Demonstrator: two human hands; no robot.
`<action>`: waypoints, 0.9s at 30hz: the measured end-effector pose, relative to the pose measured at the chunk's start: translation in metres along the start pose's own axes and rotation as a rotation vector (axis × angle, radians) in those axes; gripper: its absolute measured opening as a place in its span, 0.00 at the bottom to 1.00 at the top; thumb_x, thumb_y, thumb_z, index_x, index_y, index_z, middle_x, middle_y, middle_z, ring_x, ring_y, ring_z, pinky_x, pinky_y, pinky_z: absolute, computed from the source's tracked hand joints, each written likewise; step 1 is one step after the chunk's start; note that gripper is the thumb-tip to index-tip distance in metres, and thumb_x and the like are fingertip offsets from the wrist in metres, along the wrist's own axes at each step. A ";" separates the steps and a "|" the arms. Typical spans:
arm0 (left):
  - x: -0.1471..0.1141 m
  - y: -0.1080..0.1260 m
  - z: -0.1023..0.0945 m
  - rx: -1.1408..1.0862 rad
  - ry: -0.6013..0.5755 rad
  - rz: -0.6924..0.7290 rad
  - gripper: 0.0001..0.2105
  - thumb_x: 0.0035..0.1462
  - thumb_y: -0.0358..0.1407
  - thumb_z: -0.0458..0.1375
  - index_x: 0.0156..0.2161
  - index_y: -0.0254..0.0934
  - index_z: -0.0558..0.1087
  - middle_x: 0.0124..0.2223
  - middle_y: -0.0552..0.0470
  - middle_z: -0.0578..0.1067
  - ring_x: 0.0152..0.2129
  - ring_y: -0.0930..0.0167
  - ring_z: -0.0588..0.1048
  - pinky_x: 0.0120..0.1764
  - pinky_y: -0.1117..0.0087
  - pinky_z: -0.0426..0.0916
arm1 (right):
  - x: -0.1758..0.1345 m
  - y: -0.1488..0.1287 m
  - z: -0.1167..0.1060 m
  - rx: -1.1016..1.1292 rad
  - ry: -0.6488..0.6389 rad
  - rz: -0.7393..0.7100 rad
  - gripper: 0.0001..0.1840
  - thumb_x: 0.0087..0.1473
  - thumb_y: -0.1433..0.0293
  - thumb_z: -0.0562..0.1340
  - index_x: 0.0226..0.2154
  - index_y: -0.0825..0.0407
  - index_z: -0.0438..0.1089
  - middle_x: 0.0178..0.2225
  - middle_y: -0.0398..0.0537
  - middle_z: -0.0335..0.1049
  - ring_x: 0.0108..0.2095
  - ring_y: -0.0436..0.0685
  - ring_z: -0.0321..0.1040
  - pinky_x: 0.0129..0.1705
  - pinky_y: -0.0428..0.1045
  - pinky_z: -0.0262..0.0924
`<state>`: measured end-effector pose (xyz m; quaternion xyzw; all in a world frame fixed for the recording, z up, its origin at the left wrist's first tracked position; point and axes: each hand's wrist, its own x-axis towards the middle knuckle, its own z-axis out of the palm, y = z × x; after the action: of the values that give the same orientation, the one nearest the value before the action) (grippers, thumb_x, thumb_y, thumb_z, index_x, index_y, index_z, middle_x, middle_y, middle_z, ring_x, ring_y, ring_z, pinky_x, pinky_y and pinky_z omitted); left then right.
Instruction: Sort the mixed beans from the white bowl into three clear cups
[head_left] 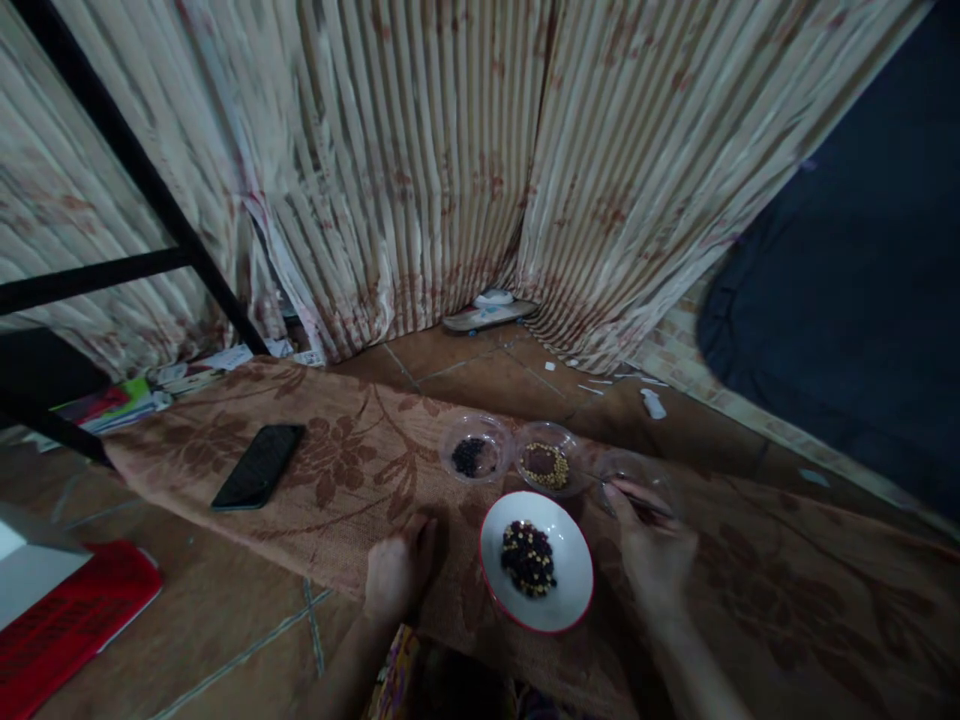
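Observation:
My right hand pinches thin metal tweezers, whose tip points left over a clear plastic cup at the right of the row. The inside of this cup is mostly hidden. Left of it, one clear cup holds yellowish seeds and another holds small black seeds. Nearer to me stands a white bowl with a red rim, containing dark and yellow seeds mixed together. My left hand rests curled on the cloth beside the bowl, with nothing visible in it.
A brown patterned cloth covers the narrow table. A black phone lies at its left. Striped curtains hang behind, with a skateboard at their foot. A red and white box is on the floor at left.

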<state>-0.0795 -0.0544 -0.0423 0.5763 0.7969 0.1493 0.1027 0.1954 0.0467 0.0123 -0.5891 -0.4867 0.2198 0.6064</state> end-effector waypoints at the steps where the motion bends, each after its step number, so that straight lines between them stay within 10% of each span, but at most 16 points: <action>1: 0.000 0.000 0.000 0.002 0.004 0.004 0.14 0.68 0.40 0.47 0.37 0.40 0.73 0.37 0.50 0.80 0.34 0.69 0.79 0.33 0.73 0.62 | -0.003 -0.001 -0.003 -0.002 0.002 0.011 0.17 0.44 0.57 0.69 0.29 0.54 0.77 0.32 0.53 0.78 0.35 0.60 0.74 0.43 0.57 0.68; 12: 0.001 0.002 -0.002 0.052 -0.022 -0.012 0.15 0.67 0.41 0.47 0.39 0.40 0.74 0.35 0.49 0.81 0.33 0.68 0.79 0.31 0.74 0.62 | -0.058 -0.003 -0.056 -0.135 -0.317 0.139 0.16 0.42 0.54 0.70 0.27 0.50 0.79 0.30 0.51 0.79 0.32 0.60 0.75 0.35 0.52 0.70; 27: 0.001 0.003 -0.002 0.085 -0.009 -0.005 0.15 0.67 0.41 0.47 0.37 0.40 0.73 0.35 0.49 0.81 0.32 0.68 0.79 0.29 0.73 0.59 | -0.069 0.019 -0.053 -0.117 -0.406 0.134 0.14 0.48 0.56 0.68 0.30 0.48 0.79 0.37 0.51 0.78 0.40 0.60 0.75 0.43 0.53 0.70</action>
<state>-0.0783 -0.0534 -0.0391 0.5787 0.8036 0.1122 0.0820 0.2167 -0.0341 -0.0199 -0.5981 -0.5705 0.3451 0.4446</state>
